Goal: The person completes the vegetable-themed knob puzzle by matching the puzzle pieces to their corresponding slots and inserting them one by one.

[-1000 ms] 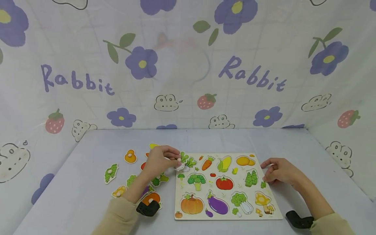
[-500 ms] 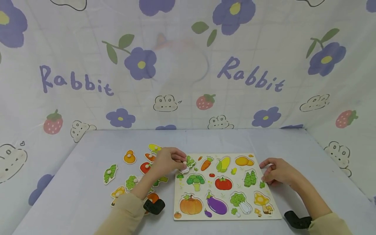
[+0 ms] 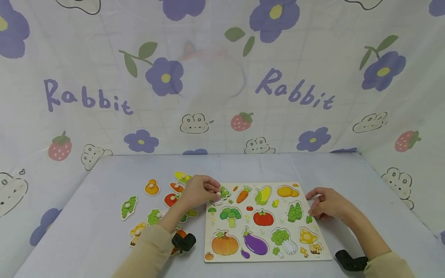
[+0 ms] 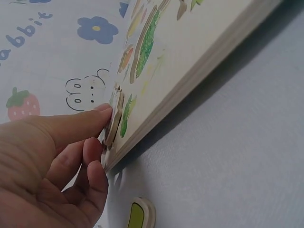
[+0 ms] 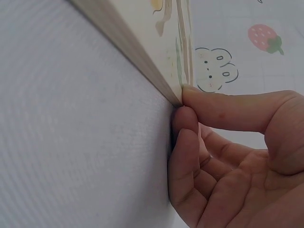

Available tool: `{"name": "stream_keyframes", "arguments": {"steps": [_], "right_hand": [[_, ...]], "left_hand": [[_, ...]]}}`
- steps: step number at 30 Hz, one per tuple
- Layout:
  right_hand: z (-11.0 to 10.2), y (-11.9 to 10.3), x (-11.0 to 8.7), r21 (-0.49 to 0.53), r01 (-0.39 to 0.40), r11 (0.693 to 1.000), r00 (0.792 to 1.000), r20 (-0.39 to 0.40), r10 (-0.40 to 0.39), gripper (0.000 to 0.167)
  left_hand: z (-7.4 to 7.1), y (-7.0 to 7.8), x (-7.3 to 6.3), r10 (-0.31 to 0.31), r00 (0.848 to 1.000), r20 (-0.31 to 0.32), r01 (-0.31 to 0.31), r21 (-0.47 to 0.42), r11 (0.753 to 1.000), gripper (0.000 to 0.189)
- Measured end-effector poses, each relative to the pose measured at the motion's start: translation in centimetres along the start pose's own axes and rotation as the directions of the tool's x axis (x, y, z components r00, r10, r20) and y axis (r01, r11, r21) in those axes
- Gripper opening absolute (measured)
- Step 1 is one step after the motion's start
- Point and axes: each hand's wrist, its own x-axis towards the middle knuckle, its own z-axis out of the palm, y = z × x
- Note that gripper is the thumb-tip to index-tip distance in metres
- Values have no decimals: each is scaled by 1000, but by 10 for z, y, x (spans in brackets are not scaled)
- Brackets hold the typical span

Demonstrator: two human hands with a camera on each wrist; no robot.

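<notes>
A wooden vegetable puzzle board point(image 3: 243, 222) lies flat, its pictured recesses facing up. At its far left corner my left hand point(image 3: 199, 191) pinches a knobbed puzzle piece point(image 3: 224, 192) with green leaves and a white root. In the left wrist view the thumb rests against that piece point(image 4: 114, 121), which sits at the board's surface; whether it lies fully in its recess I cannot tell. My right hand point(image 3: 328, 202) grips the board's right edge. The right wrist view shows the thumb point(image 5: 228, 110) on top, with curled fingers at the edge.
Left of the board lie loose knobbed pieces: corn point(image 3: 180, 177), carrot point(image 3: 176, 187), tomato point(image 3: 170, 199), mushroom point(image 3: 136, 231), a leafy green piece point(image 3: 129, 208), an orange piece point(image 3: 152, 188) and others. My left forearm partly covers several. A printed curtain point(image 3: 215, 88) hangs behind the table.
My left hand has carried the leafy white piece slightly right, onto the board's far left corner, and now stays there. The right hand keeps its place at the board's edge.
</notes>
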Motion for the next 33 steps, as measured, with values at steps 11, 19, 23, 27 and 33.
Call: {"name": "stream_keyframes", "arguments": {"steps": [11,19,23,27,33], "right_hand": [[2,0,1,1,-4,1000,1000,2,4,46],[1,2,2,-3,6,1000,1000,6,-6,45],[1,0,1,-21,12,1000,1000,3,-12,45],[1,-2,0,-28,14,1000,1000,3,-14,44],[2,-1,0,-17,4,1000,1000,10,-4,44]], "left_hand": [[-5,-3,4,-28,996,90,29,-4,1000,23],[-3,-2,5,-9,995,98,3,53,999,24],[-3,-3,5,9,996,94,-15,62,998,24],[-2,-3,4,3,996,85,-8,52,999,23],[-2,-2,2,-7,997,81,3,44,999,23]]}}
